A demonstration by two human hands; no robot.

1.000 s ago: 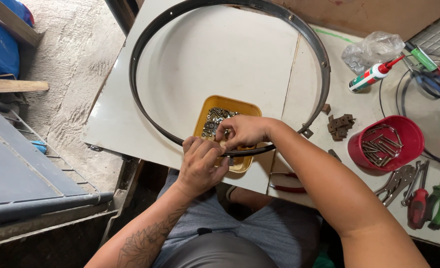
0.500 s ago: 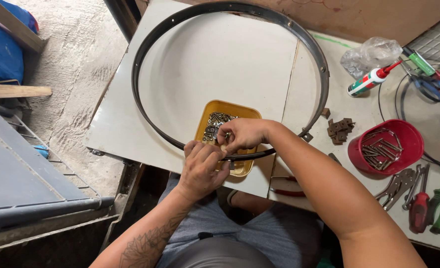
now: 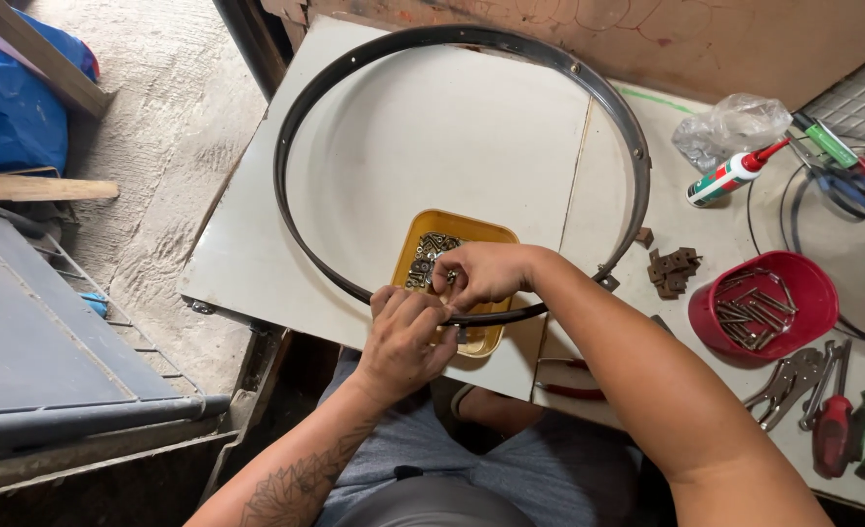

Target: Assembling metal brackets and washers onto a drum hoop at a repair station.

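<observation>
- Black metal hoop (image 3: 589,88) lay flat on the white table (image 3: 257,263), near edge crossing over the yellow tray (image 3: 486,234) of small screws
- Left hand (image 3: 408,337) and right hand (image 3: 481,273) met at that near edge, just above the tray
- Right fingertips were pinched on something small at the rim, looked like a fastener, too small to be sure; left fingers curled closed against the hoop beside it
- One bracket (image 3: 606,281) looked already fitted on the rim to the right
- Loose brown brackets (image 3: 674,271) and the red bowl (image 3: 803,332) of long screws sat unused, so I judged plenty was left
- Pliers (image 3: 794,376) and screwdrivers (image 3: 833,429) untouched
</observation>
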